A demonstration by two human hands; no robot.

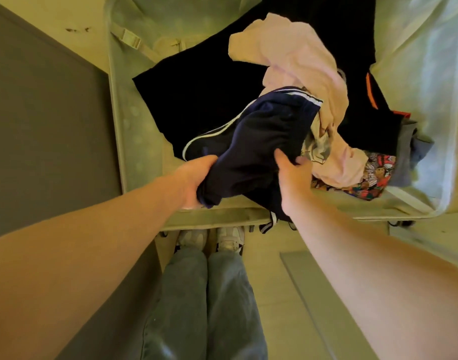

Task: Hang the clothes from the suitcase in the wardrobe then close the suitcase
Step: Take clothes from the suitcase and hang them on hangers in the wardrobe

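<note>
An open pale suitcase lies on the floor in front of my feet, with clothes piled inside. Both hands hold a navy garment with white stripes bunched above the suitcase's near edge. My left hand grips its left side, and my right hand grips its right side with the thumb on top. Behind it lies a crumpled pale pink garment. A black garment is spread under both. A colourful printed piece and a grey piece sit at the right.
The suitcase lid or lining rises at the right. A dark grey panel runs along the left on the pale floor. My jeans and white shoes stand just before the suitcase's near wall.
</note>
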